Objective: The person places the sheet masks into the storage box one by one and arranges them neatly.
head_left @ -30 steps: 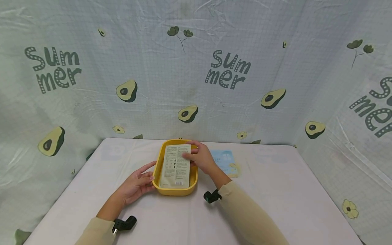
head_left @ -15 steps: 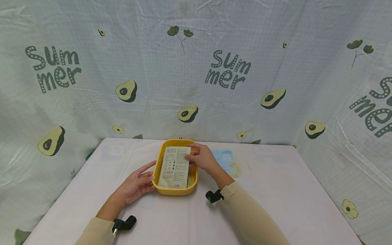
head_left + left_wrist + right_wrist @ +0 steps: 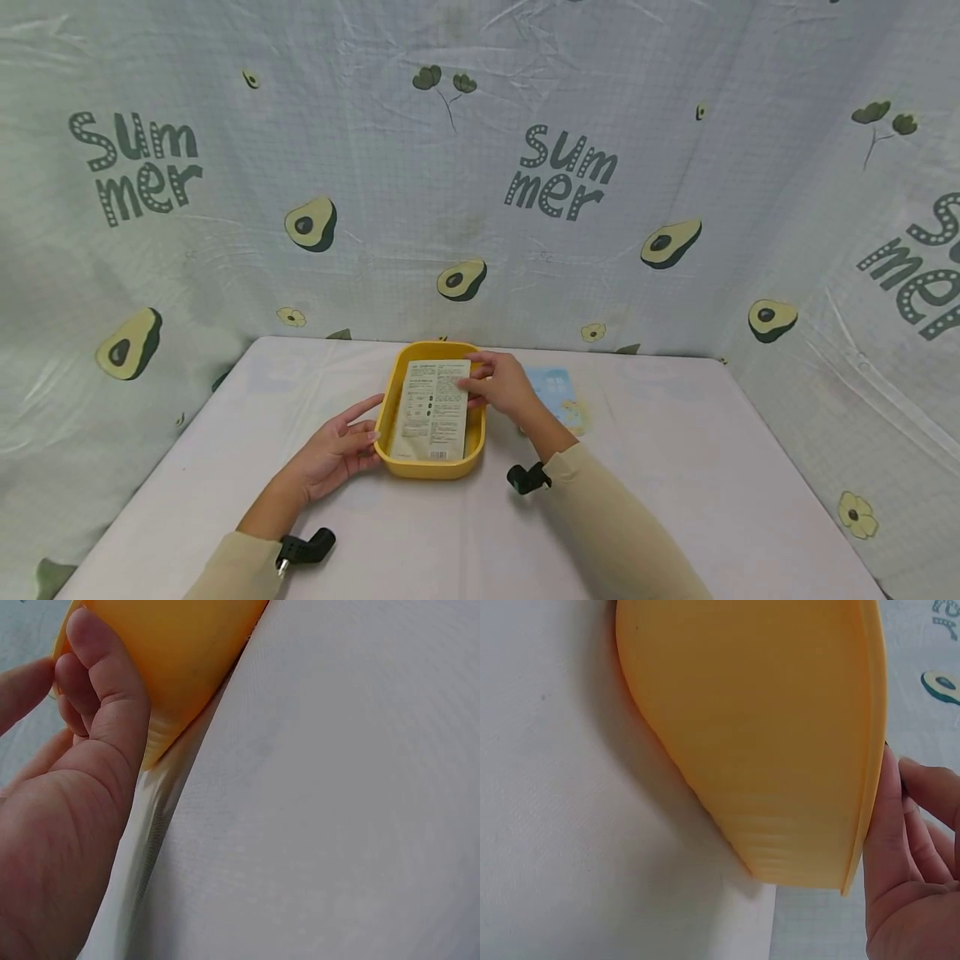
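Observation:
A yellow plastic tray with rounded corners stands near the back middle of the table. Inside it is a flat pale packet, densely printed, with a barcode at its near end. My right hand pinches the packet's right edge between thumb and fingers, reaching over the tray's right rim. At the tray's left side, my left hand rests its thumb and relaxed fingers against the outer wall. In the left wrist view the left thumb touches the tray wall. The right wrist view hides the packet behind the tray.
A light blue flat packet with a yellow drawing lies right of the tray, partly behind my right wrist. The white table meets a printed cloth backdrop at its back edge. Black wrist cameras sit on both forearms.
The packet's far end has dropped slightly lower into the tray and its angle has shifted a little. My right hand has moved slightly right and nearer; the left hand stays put.

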Demonstrator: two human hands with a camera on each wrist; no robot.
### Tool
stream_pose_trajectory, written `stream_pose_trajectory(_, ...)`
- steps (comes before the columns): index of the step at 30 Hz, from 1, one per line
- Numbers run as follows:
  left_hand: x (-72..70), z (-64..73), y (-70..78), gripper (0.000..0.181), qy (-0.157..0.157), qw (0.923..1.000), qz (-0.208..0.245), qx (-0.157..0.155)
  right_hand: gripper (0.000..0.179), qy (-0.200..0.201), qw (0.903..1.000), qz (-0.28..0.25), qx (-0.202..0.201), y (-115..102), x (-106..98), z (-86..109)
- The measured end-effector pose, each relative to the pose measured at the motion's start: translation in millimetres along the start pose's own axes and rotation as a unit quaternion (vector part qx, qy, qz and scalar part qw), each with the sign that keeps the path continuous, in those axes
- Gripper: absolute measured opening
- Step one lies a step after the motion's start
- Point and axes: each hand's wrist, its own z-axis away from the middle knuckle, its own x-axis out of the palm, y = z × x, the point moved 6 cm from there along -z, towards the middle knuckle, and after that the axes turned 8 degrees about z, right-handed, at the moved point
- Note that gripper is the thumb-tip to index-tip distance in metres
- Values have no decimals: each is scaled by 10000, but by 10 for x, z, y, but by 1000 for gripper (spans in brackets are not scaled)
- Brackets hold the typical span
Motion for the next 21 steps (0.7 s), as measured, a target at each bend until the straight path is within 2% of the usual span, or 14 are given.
stream_pose_trajectory(8,24,-2,6,79,-82,9999,77,22,61,143,9999,17,-60,17,-13,-7)
stream_pose_trajectory(15,11,3,3,78,20,10000,79,-2,57,177,9994,175,-220,-41,-12,35)
stream_pose_trajectory(21,-8,-2,-9,78,67,9999,84,-33,57,410,9986,272,-185,-40,-7,70)
